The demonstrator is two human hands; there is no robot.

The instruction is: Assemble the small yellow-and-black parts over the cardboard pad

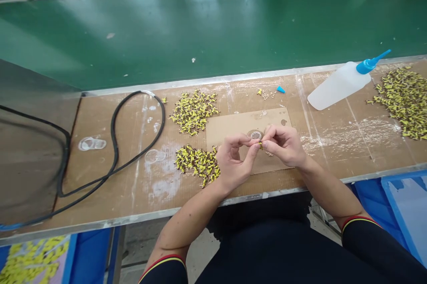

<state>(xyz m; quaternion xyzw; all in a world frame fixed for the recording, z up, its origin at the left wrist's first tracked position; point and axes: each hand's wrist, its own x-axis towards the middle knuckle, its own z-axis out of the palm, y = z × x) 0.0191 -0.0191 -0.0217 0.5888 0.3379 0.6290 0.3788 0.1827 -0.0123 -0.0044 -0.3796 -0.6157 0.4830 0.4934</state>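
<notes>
My left hand (236, 157) and my right hand (284, 145) meet over a flat piece of cardboard (230, 126). Between their fingertips is a tiny yellow and dark brown figure piece (260, 145), pinched from both sides; its exact shape is too small to make out. Just behind the fingertips, a small clear round dish (255, 135) rests on the cardboard. Some tiny pale bits (268, 153) lie below my right fingers. Left of my left hand is a pile of yellow and brown pieces (196, 162), with a second similar pile (194, 111) farther back.
A white squeeze bottle (340, 86) with a blue nozzle lies at the right, before a large heap of yellow pieces (405, 101). A black hose (115, 128) loops across the left side near clear plastic cups (92, 143). A blue cap (280, 89) lies near the green partition (200, 37).
</notes>
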